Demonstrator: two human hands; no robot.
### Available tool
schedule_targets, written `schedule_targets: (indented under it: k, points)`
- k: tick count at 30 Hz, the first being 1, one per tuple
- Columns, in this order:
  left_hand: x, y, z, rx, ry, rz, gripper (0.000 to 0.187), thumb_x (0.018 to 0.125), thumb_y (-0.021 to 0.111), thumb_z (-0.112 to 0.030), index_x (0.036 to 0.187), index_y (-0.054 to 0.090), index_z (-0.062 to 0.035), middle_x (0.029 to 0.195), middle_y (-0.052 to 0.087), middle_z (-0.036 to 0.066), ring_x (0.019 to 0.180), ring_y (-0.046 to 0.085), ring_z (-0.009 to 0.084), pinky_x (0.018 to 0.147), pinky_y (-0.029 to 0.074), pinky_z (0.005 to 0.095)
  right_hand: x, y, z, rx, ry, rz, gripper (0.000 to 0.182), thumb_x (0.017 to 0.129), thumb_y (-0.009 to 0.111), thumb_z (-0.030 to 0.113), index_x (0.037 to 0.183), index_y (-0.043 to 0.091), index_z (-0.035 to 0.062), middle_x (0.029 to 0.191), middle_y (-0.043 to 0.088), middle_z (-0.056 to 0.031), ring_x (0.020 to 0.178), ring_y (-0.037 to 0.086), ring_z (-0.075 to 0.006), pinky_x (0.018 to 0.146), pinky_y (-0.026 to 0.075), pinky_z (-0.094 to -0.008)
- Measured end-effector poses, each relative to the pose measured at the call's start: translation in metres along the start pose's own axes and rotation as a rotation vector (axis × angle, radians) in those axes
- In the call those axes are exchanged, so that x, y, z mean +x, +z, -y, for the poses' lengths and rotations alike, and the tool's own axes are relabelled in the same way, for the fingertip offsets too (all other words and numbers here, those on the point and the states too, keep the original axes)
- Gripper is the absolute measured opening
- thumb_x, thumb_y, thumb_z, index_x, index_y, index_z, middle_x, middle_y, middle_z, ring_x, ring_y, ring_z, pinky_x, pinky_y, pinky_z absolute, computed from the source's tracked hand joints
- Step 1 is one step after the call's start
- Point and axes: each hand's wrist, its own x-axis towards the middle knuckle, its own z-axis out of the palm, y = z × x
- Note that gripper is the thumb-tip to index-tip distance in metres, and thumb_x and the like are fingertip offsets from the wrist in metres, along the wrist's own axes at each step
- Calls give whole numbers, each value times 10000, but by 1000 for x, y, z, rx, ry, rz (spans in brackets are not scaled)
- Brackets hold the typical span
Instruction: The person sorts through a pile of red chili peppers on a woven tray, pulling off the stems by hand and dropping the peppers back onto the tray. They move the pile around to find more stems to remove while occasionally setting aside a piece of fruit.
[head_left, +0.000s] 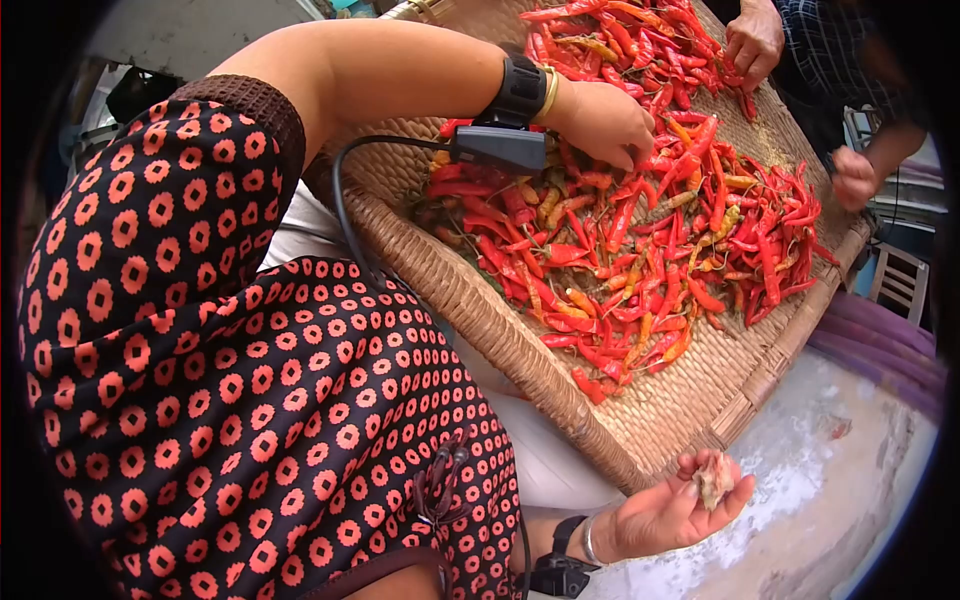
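Red chili peppers (640,250), with some orange and yellow ones, lie heaped on a large woven basket tray (680,430). My left hand (605,125) reaches over the pile, back of the hand up. Its fingertips are bent together at the peppers, and what they hold, if anything, is hidden. Beyond the tray's near lower corner, my right hand (680,505) is turned palm up. Its curled fingers hold a small pale, crumpled piece (713,480) that I cannot identify. Both wrists wear dark straps, and a cable runs to the left one.
Across the tray, another person's hand (755,45) touches the far peppers, and their other hand (854,178) is beside the tray's far edge. Purple cloth (880,345) and a slatted stool-like object (900,280) are at the right. Pale, stained ground (800,500) shows below.
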Motion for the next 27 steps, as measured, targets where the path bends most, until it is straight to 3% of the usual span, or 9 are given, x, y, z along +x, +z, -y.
schedule_targets:
  k: [3, 5, 11, 13, 16, 21, 24, 26, 27]
  points:
    - [-1, 1, 1, 16, 10, -12, 162, 756, 608, -221, 883, 613, -122, 911, 573, 66, 800, 588, 282, 657, 476, 393, 3, -51, -4, 51, 15, 50, 459, 782, 530, 27, 1226, 415, 1, 1102, 503, -137, 895, 531, -215, 700, 444, -272]
    - [-1, 1, 1, 38, 30, -23, 174, 757, 603, -227, 899, 611, -127, 915, 574, 63, 802, 589, 278, 665, 478, 388, 6, -88, -9, 28, -16, -240, 387, 804, 490, 19, 1185, 435, -27, 1069, 523, -134, 882, 530, -199, 700, 436, -258]
    - [-1, 0, 2, 59, -37, 5, 195, 770, 588, -283, 904, 624, -146, 955, 575, 68, 850, 582, 282, 700, 474, 391, -39, -185, -88, -179, 401, -362, 379, 835, 482, 87, 1189, 451, -43, 1102, 522, -143, 948, 519, -212, 814, 419, -298]
    - [-3, -1, 1, 74, -22, -15, 205, 772, 590, -290, 905, 619, -137, 955, 572, 70, 851, 581, 288, 700, 477, 387, -59, -183, -108, 134, 513, -416, 428, 858, 478, 160, 1233, 424, -37, 1215, 488, -153, 1078, 485, -248, 914, 381, -358]
    - [-3, -3, -3, 63, -14, -24, 212, 765, 603, -281, 905, 615, -122, 940, 569, 74, 853, 580, 291, 707, 478, 386, -70, -179, -109, 495, 586, -550, 376, 876, 431, 170, 1168, 460, -64, 1169, 528, -143, 1050, 514, -247, 905, 410, -336]
    - [-4, 1, -1, 78, -3, -30, 218, 769, 600, -270, 932, 610, -126, 942, 566, 80, 848, 582, 294, 715, 477, 393, -61, -194, -127, 462, 707, -377, 461, 896, 423, 256, 1277, 397, -2, 1289, 439, -154, 1182, 419, -266, 990, 326, -391]
    - [-7, 5, 0, 99, 4, -49, 241, 776, 594, -264, 969, 599, -119, 944, 561, 92, 848, 582, 297, 721, 479, 397, -51, -171, -129, 512, 774, -563, 480, 899, 421, 277, 1287, 383, -3, 1299, 431, -145, 1180, 420, -267, 992, 319, -402]
    - [-11, 3, -3, 123, 11, -41, 282, 788, 586, -257, 1025, 579, -104, 951, 554, 109, 845, 581, 304, 721, 482, 397, -56, -185, -150, 371, 712, -241, 584, 884, 440, 368, 1325, 324, 3, 1331, 403, -127, 1186, 416, -263, 1007, 302, -401]
    - [-12, 2, -3, 122, 29, -36, 282, 788, 586, -257, 1025, 579, -104, 951, 554, 109, 845, 581, 304, 721, 482, 397, -62, -188, -148, 373, 707, -260, 584, 884, 440, 368, 1325, 324, 3, 1331, 403, -127, 1186, 416, -263, 1007, 302, -401]
